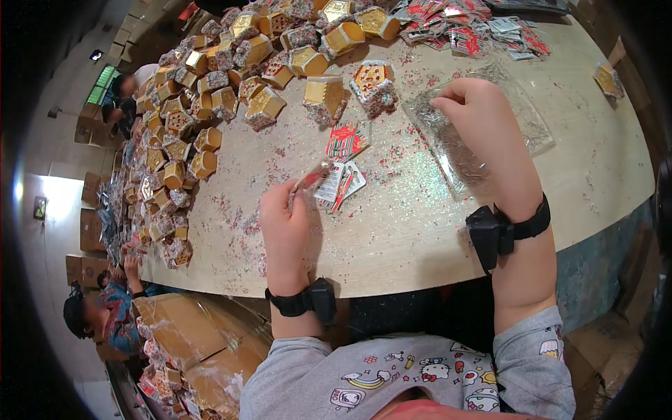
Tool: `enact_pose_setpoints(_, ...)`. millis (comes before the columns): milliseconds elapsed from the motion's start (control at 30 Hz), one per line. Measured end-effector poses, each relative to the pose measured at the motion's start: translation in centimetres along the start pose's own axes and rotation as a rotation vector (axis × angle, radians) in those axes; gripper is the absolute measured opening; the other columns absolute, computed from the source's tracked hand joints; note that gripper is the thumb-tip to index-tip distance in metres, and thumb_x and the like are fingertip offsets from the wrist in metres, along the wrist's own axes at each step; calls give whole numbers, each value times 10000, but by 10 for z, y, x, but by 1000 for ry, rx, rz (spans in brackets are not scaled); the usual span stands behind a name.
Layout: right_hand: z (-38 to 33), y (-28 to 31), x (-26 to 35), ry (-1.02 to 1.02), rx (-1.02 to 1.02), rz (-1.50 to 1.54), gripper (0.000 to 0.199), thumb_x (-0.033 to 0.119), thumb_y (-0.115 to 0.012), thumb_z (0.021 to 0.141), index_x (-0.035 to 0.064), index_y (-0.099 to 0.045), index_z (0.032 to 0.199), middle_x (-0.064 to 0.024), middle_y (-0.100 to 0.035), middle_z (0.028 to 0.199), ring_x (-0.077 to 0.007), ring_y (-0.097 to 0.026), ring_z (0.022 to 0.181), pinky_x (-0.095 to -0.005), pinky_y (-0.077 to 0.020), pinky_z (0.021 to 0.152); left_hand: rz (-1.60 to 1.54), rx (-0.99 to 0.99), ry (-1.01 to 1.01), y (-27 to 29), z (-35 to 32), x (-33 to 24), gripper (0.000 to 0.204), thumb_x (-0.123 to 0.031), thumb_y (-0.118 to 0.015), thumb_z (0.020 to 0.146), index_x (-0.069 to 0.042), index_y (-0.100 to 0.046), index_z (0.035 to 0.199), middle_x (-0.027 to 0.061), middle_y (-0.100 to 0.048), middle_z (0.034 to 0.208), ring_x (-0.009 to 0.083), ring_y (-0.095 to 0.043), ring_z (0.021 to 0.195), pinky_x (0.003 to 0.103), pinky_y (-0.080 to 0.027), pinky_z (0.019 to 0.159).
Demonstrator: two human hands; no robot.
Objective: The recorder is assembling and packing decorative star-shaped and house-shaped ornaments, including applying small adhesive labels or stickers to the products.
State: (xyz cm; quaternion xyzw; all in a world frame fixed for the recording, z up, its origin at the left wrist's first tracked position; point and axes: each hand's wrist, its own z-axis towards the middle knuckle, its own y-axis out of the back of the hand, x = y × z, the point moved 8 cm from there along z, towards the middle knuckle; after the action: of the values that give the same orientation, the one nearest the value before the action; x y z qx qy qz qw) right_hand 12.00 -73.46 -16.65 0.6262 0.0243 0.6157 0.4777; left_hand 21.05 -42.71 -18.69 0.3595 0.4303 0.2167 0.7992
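Observation:
My left hand point(285, 217) pinches a small, narrow red piece with a gold tip point(314, 175); its exact kind is hard to make out. Just beyond it lie printed cards: a red and striped one point(348, 140) and a few white and red ones point(343, 183). My right hand point(470, 105) is over a clear plastic tray point(448, 171) full of thin silvery wire-like strands point(458, 143). Its thumb and fingertips are pressed together, and whatever they hold is too small to tell. A house-shaped glittery ornament point(373, 85) stands between the hands, farther back.
Many gold and glitter-crusted ornaments point(266, 108) crowd the table's left and far side. A heap of red and white cards point(455, 28) lies at the back. One ornament point(608, 80) sits far right. Loose glitter covers the tabletop point(392, 224). Co-workers point(105, 318) and cartons are at left.

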Motion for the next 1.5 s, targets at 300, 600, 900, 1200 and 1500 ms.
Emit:
enact_pose_setpoints(300, 6, 7, -16, -20, -70, 289, 219, 189, -650, 779, -24, -655, 830, -119, -617, 668, -188, -575, 615, -316, -452, 594, -112, -121, -5, 11, 0, -3, 145, 25, -519, 813, -2, -602, 928, 72, -570, 843, 142, -527, 776, 258, -416, 682)
enact_pose_setpoints(600, 6, -12, -20, -124, 32, 512, 209, 174, -643, 800, -33, -663, 821, -38, -605, 643, -97, -534, 595, -264, -424, 553, -494, 3, 141, 0, -5, 10, 123, -30, -502, 893, 2, -574, 987, 41, -579, 841, 71, -517, 703, 208, -423, 655)
enact_pose_setpoints(900, 5, -8, -16, -112, 31, 476, 188, 167, -634, 818, -19, -657, 819, -17, -602, 657, -76, -525, 601, -235, -419, 555, -532, 53, -80, -7, -6, -6, 101, 18, -526, 862, 5, -578, 948, 56, -581, 895, 108, -550, 797, 237, -444, 728)
enact_pose_setpoints(1200, 13, 6, -37, -126, -94, 279, 242, 219, -666, 774, -22, -657, 800, -111, -612, 649, -178, -563, 593, -314, -445, 574, -551, 117, -38, -13, -9, -5, 89, 15, -540, 853, 8, -585, 929, 56, -578, 883, 112, -550, 788, 240, -443, 714)
enact_pose_setpoints(1500, 15, 1, -41, -125, -62, 255, 269, 239, -697, 753, -26, -653, 769, -111, -603, 628, -174, -557, 573, -314, -441, 552, -617, 144, -11, -14, -9, -9, 109, -1, -538, 866, 15, -580, 966, 57, -597, 886, 111, -564, 825, 249, -447, 747)
